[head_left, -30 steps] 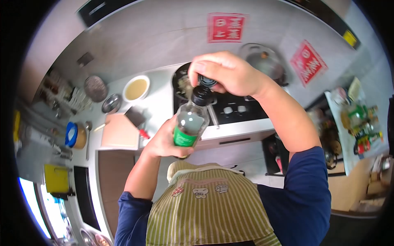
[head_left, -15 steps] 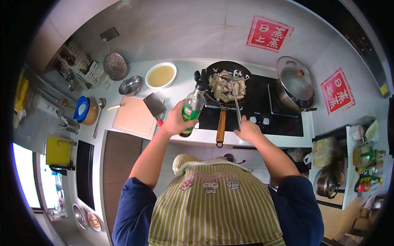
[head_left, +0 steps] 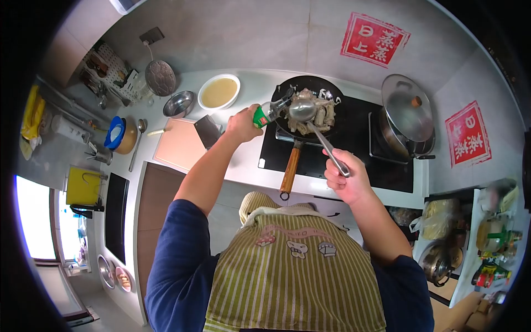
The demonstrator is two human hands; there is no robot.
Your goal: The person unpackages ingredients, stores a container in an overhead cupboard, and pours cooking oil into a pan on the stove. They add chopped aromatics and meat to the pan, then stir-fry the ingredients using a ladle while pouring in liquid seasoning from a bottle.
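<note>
My left hand (head_left: 244, 125) is wrapped round a glass bottle (head_left: 267, 114) with a green label, tipped so its dark spout points over the ladle. In my right hand (head_left: 349, 178) is the handle of a metal ladle (head_left: 303, 110), whose bowl is held over the pan. Pale, browned pieces of food (head_left: 321, 116) lie in the black frying pan (head_left: 287, 87), which has a wooden handle (head_left: 291, 169) pointing toward me. Whether liquid is leaving the spout is too small to tell.
On the right of the stove (head_left: 381, 172) stands a pot with a glass lid (head_left: 408, 108). To the left are a white bowl of yellowish liquid (head_left: 219, 93), a metal bowl (head_left: 179, 104), a cleaver (head_left: 208, 131) and a cutting board (head_left: 176, 148). Shelves with jars are at the far right.
The bottle has gone from upright to tilted, its spout now over the pan. The ladle has been lifted out of the food, and my right hand has turned palm up around its handle.
</note>
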